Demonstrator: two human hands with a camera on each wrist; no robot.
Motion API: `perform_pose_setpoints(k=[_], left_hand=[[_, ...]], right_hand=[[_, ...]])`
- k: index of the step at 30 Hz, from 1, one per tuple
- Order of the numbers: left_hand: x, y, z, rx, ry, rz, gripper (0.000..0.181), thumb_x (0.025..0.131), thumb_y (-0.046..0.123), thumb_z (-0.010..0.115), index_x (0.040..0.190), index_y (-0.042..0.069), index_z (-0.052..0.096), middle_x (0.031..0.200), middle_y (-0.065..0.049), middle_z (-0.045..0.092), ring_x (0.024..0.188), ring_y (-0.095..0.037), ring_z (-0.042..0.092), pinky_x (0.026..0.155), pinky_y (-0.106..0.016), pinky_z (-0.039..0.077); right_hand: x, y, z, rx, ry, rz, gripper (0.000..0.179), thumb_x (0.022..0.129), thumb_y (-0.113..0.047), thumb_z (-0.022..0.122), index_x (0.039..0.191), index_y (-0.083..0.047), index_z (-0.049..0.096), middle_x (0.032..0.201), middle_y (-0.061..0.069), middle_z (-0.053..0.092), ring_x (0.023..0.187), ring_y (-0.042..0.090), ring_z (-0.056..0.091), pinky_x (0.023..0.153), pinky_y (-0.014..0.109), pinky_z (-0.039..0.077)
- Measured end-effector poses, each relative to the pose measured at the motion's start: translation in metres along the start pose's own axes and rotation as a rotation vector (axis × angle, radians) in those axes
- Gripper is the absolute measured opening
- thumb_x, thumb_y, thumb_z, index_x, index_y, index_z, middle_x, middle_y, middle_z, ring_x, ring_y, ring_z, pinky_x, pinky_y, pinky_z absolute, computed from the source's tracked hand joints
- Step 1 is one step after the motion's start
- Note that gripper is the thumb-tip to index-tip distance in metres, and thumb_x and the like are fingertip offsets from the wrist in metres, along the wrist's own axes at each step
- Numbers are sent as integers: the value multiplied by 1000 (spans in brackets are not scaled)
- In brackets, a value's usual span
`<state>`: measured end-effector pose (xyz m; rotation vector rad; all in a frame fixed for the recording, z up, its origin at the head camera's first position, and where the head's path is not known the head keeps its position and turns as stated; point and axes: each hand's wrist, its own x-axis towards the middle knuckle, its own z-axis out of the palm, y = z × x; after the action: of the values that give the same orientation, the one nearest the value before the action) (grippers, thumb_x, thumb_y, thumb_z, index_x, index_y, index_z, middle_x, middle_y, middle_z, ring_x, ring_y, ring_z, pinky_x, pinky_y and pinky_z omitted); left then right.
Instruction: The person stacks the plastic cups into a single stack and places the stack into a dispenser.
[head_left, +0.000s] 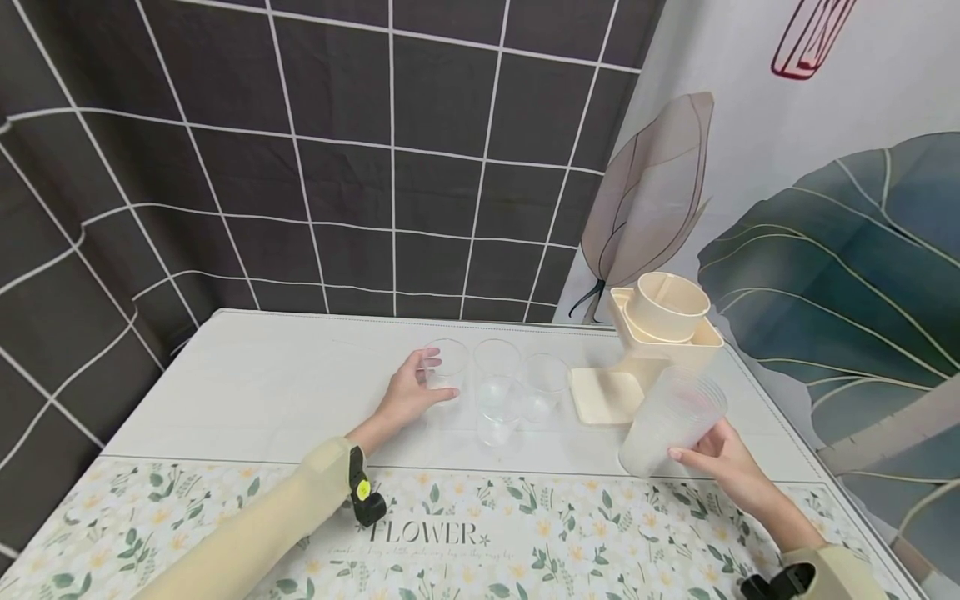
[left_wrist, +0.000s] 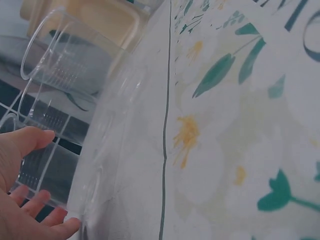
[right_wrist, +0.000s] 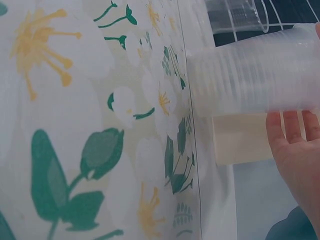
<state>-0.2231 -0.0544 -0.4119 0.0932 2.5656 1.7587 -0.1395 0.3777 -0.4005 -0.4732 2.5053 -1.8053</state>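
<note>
- Your left hand (head_left: 405,392) is nearest the leftmost cup (head_left: 453,367) on the bench (head_left: 300,383), fingers spread around it; can't tell if touching.
- Your right hand (head_left: 723,467) grips the tilted cup stack (head_left: 667,425), rims leaning right.

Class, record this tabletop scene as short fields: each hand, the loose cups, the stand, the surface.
Left hand: thumb and fingers about the leftmost cup; contact unclear
Right hand: holds a tilted stack of clear cups
Loose cups: four, clear, upright
Cream stand: behind the stack, round piece on top
Table cover: white behind, floral in front
</note>
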Motion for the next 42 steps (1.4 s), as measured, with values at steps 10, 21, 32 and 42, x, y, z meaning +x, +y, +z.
perform_pose_setpoints(k=[10, 21, 32, 42], left_hand=[[1, -2, 1, -6, 15, -4, 73, 76, 12, 78, 138, 4, 40, 138, -17, 52, 130, -39, 46, 110, -49, 39], [-3, -1, 1, -16, 59, 4, 73, 76, 10, 77, 137, 6, 37, 136, -19, 54, 127, -40, 49, 109, -49, 40], [-4, 2, -2, -22, 87, 28, 71, 79, 14, 76, 137, 9, 36, 135, -18, 54, 125, -38, 50, 109, -47, 41], [-7, 12, -3, -39, 130, 39, 72, 79, 18, 77, 139, 13, 38, 135, -15, 54, 124, -35, 50, 103, -48, 45]], right_hand=[[2, -1, 0, -3, -1, 3, 72, 86, 9, 60, 142, -25, 30, 126, -24, 49, 110, -14, 53, 84, 8, 49], [2, -1, 1, 2, 0, 8, 72, 87, 8, 60, 142, -26, 30, 126, -24, 49, 110, -13, 53, 85, 8, 50], [0, -2, 1, 12, 0, 11, 72, 87, 10, 59, 142, -25, 29, 125, -25, 50, 110, -14, 53, 84, 8, 49], [0, -2, 2, 27, -6, -3, 71, 87, 12, 57, 141, -26, 31, 125, -23, 51, 109, -12, 54, 84, 9, 50]])
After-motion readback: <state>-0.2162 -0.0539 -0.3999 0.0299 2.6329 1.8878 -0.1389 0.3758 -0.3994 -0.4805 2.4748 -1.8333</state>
